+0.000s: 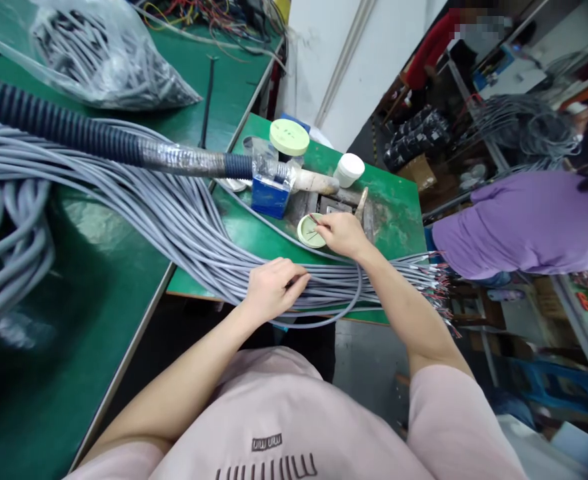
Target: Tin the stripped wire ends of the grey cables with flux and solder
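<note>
My right hand (343, 235) is closed in a pinch over a small round pale-green dish (304, 235). Thin dark wires (312, 233) stick out from its fingertips into the dish. My left hand (274, 288) lies on a thick bundle of grey cables (224, 257), its fingers curled and closed; what is under them is hidden. One grey cable (357, 293) makes a loop between the hands, in front of the bundle. The bundle's stripped ends (437, 283), showing coloured wires, hang past the table's right side.
A black corrugated hose (109, 143) with a whitish nozzle (317, 181) crosses above the cables, by a blue box (270, 197). Behind stand a pale-green lid (289, 137) and a white tub (349, 169). A plastic bag of grey cables (109, 60) lies upper left. A person in purple (529, 220) is at right.
</note>
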`<action>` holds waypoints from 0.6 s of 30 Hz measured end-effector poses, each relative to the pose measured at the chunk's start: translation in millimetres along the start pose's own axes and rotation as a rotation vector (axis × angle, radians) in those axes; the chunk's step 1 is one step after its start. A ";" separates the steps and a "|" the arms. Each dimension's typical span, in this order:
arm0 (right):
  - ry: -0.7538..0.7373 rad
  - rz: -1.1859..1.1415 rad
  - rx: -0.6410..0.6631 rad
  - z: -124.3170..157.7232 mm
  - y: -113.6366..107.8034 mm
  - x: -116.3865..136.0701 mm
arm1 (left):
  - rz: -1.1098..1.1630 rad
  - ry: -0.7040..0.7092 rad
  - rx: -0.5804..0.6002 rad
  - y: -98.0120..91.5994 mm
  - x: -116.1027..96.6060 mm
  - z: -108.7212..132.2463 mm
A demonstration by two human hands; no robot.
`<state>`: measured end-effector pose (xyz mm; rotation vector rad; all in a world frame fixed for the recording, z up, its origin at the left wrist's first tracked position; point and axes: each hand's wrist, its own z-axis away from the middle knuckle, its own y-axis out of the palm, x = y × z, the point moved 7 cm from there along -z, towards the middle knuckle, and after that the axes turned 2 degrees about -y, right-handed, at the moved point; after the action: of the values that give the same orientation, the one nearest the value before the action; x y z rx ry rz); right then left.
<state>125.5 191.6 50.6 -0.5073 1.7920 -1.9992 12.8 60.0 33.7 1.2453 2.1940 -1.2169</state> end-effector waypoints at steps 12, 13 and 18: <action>0.016 0.145 0.064 -2.1 4.7 3.4 | -0.003 -0.002 0.003 -0.2 0.1 -0.5; 0.012 0.132 0.052 -0.9 1.0 3.0 | -0.006 -0.005 0.004 -0.3 0.1 -0.5; 0.089 0.043 -0.125 7.5 -34.3 -22.8 | -0.016 -0.016 0.029 1.5 0.9 0.2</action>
<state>146.8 200.4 85.6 -0.4190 1.9740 -1.9175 13.5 60.7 32.2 1.2274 2.1864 -1.2643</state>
